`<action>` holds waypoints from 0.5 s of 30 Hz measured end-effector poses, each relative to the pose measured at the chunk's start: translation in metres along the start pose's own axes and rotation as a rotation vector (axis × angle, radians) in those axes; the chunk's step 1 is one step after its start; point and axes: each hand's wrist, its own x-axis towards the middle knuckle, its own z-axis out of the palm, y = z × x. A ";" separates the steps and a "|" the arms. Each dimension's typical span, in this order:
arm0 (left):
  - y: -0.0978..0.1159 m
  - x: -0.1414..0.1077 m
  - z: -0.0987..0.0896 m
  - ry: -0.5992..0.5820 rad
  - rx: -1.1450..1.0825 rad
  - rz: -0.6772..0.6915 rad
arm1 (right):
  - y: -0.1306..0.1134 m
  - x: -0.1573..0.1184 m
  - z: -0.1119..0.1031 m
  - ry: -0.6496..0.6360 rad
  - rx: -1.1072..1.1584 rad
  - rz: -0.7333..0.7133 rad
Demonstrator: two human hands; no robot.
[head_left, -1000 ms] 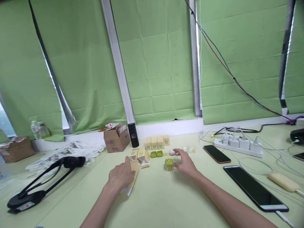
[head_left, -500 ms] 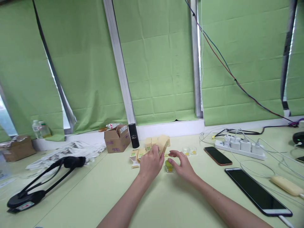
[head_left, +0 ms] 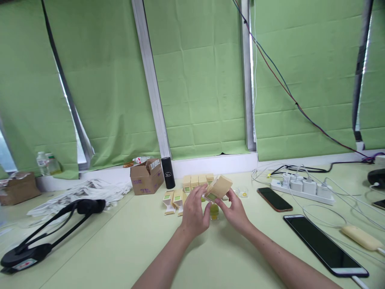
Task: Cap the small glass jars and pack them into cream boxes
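In the head view a small tan paper box (head_left: 221, 186) with a green label is held tilted above the table. My right hand (head_left: 236, 210) grips its right side, thumb underneath. My left hand (head_left: 194, 212) is closed about the box's left end, fingertips and thumb at its edge. Just below the box, between my hands, a small clear jar with yellow-green contents (head_left: 214, 212) stands on the table. Left of my left hand lie tan boxes with white open flaps (head_left: 169, 200). Behind it stands a row of similar boxes (head_left: 195, 180).
Small clear containers (head_left: 242, 192) sit beyond my right hand. To the right are a phone (head_left: 274, 199), a larger phone (head_left: 325, 245) and a power strip (head_left: 303, 188) with cables. A brown carton (head_left: 146, 178), a black cylinder (head_left: 168, 172) and a black headset (head_left: 54, 233) are on the left.
The tan box has moved right and tipped over toward the right. My right hand has left the jar and taken hold of the box.
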 end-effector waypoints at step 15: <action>-0.013 -0.010 -0.003 0.061 0.104 0.017 | 0.002 -0.007 -0.011 0.007 -0.322 -0.606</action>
